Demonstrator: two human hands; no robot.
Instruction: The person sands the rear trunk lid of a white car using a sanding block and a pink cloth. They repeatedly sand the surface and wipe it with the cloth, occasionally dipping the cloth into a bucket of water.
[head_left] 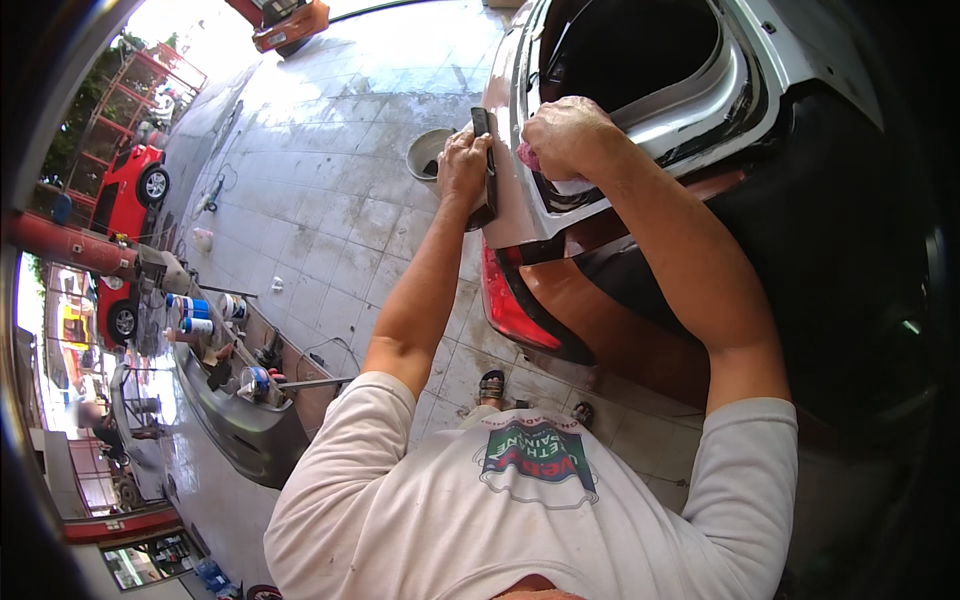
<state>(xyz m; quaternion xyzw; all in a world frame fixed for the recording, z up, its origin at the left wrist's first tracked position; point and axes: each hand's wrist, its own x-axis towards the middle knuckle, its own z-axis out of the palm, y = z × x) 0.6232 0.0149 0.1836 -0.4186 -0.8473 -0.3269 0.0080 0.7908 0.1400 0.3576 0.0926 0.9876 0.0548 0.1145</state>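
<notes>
As a dark block [490, 190] is held against the car panel [513, 212] by the left hand [463, 166] and a pink wad [527, 155] is clutched by the right hand [570, 136], rubbing-down seems underway, with steady pressure needed.

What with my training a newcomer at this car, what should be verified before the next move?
1. Left hand gripping the dark block: ok.
2. Block's working face flat on the pale panel: cannot tell; that face is hidden.
3. Right hand holding the pink wad: ok.
4. Bucket filled enough: cannot tell.
5. Gloves worn: not ok; both hands are bare.
6. Closed shoes worn: not ok; sandals show.
</notes>
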